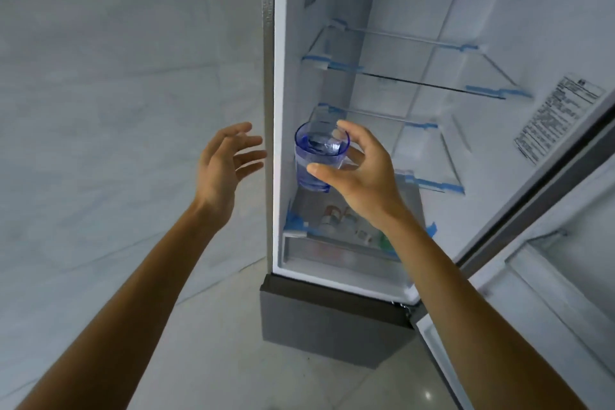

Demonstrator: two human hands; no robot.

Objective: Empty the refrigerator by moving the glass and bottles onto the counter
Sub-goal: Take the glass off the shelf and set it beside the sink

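While in right hand [364, 176], one glass [314, 151]

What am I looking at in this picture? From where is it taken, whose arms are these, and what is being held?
There is no machine here. A person wears a camera on the head, so it looks forward and down along their own two arms. In front stands an open refrigerator, its door swung to the right. The right hand holds a blue-tinted glass, its fingers curled round it, at the refrigerator's opening. The left hand is open and holds nothing. Inside are glass shelves and a bottom drawer with small items, too blurred to name.
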